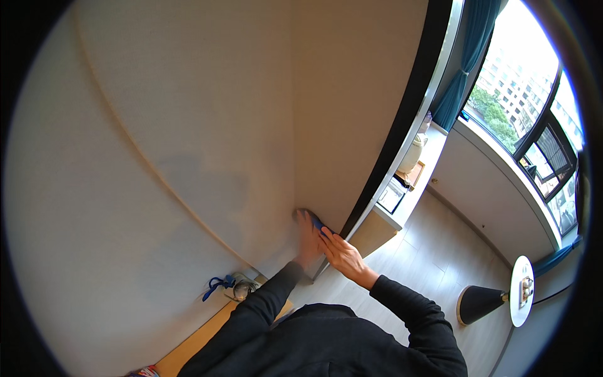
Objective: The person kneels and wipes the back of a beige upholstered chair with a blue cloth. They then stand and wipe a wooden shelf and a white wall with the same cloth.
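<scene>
Both my hands are low in the corner beside the tall beige panel. Between and behind them lies a dark blue, rounded flat thing, mostly covered, so its kind does not show. My left hand is smeared by motion against its left side, and its grip cannot be made out. My right hand has its fingers stretched out flat, the tips touching the blue thing near the panel's black edge. The palm side of this hand is hidden.
Left of my left arm, a clear glass jar and a blue ribbon rest near a yellow wooden ledge. A white counter carries a cream kettle. A round white table stands right, below the window.
</scene>
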